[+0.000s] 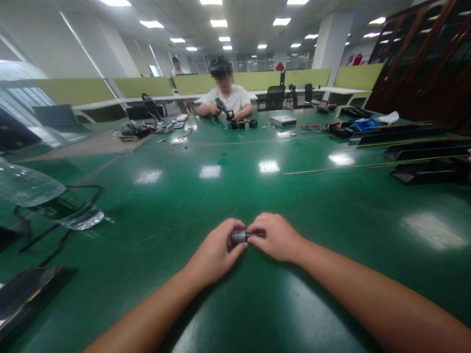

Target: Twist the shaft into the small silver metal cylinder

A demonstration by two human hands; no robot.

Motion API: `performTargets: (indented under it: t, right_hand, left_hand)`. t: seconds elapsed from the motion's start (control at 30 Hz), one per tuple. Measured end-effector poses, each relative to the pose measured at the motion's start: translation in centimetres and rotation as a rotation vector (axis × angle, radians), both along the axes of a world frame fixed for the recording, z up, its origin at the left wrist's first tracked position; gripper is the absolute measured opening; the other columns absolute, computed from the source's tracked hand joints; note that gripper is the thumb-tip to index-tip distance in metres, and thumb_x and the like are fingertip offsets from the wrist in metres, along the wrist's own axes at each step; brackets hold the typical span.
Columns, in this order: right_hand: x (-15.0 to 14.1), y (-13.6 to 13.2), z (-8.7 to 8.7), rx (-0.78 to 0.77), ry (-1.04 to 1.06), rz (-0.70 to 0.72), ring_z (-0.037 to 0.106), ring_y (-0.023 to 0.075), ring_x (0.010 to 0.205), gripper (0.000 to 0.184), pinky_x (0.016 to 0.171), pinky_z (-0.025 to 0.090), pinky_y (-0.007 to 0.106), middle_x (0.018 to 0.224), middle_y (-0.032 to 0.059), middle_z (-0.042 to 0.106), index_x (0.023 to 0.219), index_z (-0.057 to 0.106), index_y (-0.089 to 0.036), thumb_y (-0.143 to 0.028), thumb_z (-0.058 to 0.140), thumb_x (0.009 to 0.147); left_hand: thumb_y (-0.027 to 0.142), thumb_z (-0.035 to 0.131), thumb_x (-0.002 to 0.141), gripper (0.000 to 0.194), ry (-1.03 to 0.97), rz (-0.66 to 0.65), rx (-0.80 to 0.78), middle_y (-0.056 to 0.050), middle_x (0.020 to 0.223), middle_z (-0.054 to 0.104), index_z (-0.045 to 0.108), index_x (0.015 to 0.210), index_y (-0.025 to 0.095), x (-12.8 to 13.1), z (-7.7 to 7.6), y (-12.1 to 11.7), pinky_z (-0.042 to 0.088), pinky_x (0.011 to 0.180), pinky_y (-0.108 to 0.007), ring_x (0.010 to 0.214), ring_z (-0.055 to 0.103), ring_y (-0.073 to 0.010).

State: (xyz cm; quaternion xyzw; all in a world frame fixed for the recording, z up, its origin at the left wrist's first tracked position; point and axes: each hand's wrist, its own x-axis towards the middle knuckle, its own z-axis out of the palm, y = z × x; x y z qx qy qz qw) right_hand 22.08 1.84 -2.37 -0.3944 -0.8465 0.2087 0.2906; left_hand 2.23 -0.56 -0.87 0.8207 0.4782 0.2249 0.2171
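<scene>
Just above the green tabletop (235,196), a small dark grey metal cylinder (240,236) lies sideways between my two hands. My left hand (221,247) is closed around its left end, thumb below and fingers above. At its right end, the fingertips of my right hand (274,237) pinch a thin dark part that joins the cylinder. What kind of part the cylinder is I cannot make out. My fingers hide both of its ends.
A clear plastic bottle (81,218) lies at the left beside a black cable. Black channel pieces (430,169) and thin brass-coloured rods (324,170) are at the right. Across the table a person (235,98) handles a dark tool, near a silver box (282,121).
</scene>
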Motion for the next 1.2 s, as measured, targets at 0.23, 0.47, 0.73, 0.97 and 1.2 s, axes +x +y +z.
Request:
performTargets:
  t: [0.23, 0.47, 0.73, 0.97, 1.2]
  right_hand:
    - [0.0, 0.1, 0.0, 0.018, 0.005, 0.006, 0.058, 0.0156, 0.078, 0.010, 0.072, 0.042, 0.027, 0.080, 0.0033, 0.069, 0.088, 0.074, -0.019, -0.020, 0.067, 0.080]
    - [0.1, 0.1, 0.2, 0.007, -0.001, 0.008, 0.058, 0.0153, 0.078, 0.009, 0.072, 0.042, 0.026, 0.080, 0.0033, 0.069, 0.087, 0.073, -0.018, -0.021, 0.067, 0.081]
    - [0.4, -0.1, 0.4, -0.003, -0.011, 0.009, 0.058, 0.0161, 0.079, 0.010, 0.072, 0.042, 0.027, 0.081, 0.0036, 0.069, 0.088, 0.074, -0.018, -0.023, 0.068, 0.081]
    - [0.7, -0.1, 0.3, -0.005, -0.034, 0.005, 0.057, 0.0159, 0.078, 0.010, 0.071, 0.042, 0.027, 0.079, 0.0036, 0.068, 0.088, 0.073, -0.019, -0.023, 0.068, 0.081]
    - [1.5, -0.2, 0.6, -0.016, -0.049, -0.005, 0.058, 0.0160, 0.078, 0.009, 0.072, 0.042, 0.027, 0.080, 0.0037, 0.069, 0.086, 0.073, -0.019, -0.023, 0.067, 0.080]
  left_hand:
    - [0.024, 0.060, 0.087, 0.018, -0.027, -0.010, 0.013, -0.001, 0.093, 0.057, 0.055, 0.105, 0.021, -0.2, -0.6, 0.2, 0.044, 0.072, -0.028, 0.079, 0.054, -0.0163]
    - [0.024, 0.057, 0.090, 0.019, -0.026, -0.029, -0.009, -0.002, 0.097, 0.057, 0.055, 0.109, 0.022, 0.0, -0.3, 0.2, 0.044, 0.073, -0.029, 0.081, 0.053, -0.0162]
    - [0.026, 0.056, 0.090, 0.017, -0.013, -0.021, -0.009, -0.002, 0.093, 0.057, 0.055, 0.106, 0.021, -0.1, -0.1, 0.1, 0.044, 0.071, -0.029, 0.078, 0.053, -0.0167]
    - [0.023, 0.057, 0.088, 0.017, -0.008, -0.024, -0.005, -0.002, 0.093, 0.057, 0.055, 0.105, 0.021, -0.3, -0.2, 0.1, 0.044, 0.070, -0.028, 0.078, 0.054, -0.0163]
    - [0.023, 0.058, 0.088, 0.020, 0.003, -0.021, -0.007, -0.002, 0.094, 0.057, 0.055, 0.107, 0.021, -0.4, -0.2, 0.1, 0.044, 0.071, -0.029, 0.079, 0.054, -0.0168]
